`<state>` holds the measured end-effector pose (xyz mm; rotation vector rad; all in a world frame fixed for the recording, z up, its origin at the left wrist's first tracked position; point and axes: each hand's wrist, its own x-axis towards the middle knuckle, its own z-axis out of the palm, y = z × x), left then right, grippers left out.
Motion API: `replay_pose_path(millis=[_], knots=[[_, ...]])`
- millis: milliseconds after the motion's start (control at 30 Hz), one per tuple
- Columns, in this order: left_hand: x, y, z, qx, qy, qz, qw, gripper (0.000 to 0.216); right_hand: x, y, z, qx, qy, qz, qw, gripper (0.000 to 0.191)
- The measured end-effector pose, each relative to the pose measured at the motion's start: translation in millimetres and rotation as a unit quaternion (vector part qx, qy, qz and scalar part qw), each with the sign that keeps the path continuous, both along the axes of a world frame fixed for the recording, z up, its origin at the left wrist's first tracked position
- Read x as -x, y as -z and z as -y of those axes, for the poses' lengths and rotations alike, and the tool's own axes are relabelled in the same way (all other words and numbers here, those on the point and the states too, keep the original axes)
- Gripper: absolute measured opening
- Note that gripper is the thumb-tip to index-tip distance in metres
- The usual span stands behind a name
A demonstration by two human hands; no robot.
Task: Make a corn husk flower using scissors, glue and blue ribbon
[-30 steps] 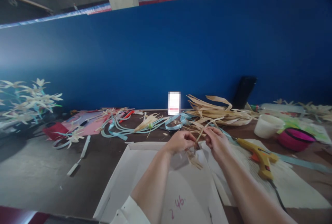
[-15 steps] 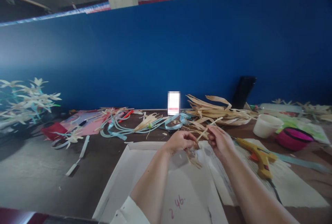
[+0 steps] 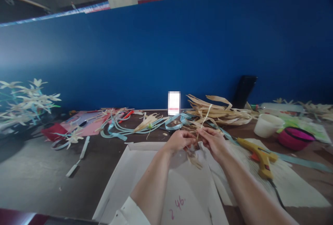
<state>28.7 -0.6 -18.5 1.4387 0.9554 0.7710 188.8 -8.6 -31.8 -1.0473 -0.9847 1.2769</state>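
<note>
Over a white shallow box lid (image 3: pixel 145 169), my left hand (image 3: pixel 180 142) pinches a small bundle of dried corn husk (image 3: pixel 195 161), whose pale ends hang below the fingers. My right hand (image 3: pixel 213 143) is close beside it, thumb and fingers closed on a thin husk strip (image 3: pixel 207 114) that sticks up above them. The strip's lower end meets the bundle between both hands; the fingers hide the exact contact. A heap of dried corn husks (image 3: pixel 223 115) lies just beyond my right hand.
At right, a yellow glue gun (image 3: pixel 261 155) rests on a cloth, near a white cup (image 3: pixel 267 126) and a magenta pouch (image 3: pixel 296 139). Pale blue ribbon (image 3: pixel 174 124) and a husk flower (image 3: pixel 148 122) lie behind the lid. Husk flowers (image 3: pixel 31 100) stand at left before a blue partition.
My right hand has moved left and slightly down, closer to my left hand. The husk strip has swung from a slant to nearly upright. My left hand stays almost in place.
</note>
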Motion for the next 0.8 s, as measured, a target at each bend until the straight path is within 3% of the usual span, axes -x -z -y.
replay_pose_path(millis=[200,467,800], knots=[[-0.6,-2.6,1.7,-0.012,0.004,0.013,1.000,0.038,7.1,-7.5,6.4,-0.021,-0.015,0.047,0.999,0.033],[-1.0,-0.6,-0.3,-0.012,-0.008,0.022,1.000,0.032,5.2,-9.6,7.7,-0.002,-0.031,-0.049,0.998,0.030],[-1.7,-1.7,-0.8,0.001,-0.039,0.032,0.999,0.029,6.9,-10.2,9.2,-0.003,-0.074,-0.026,0.997,0.028]])
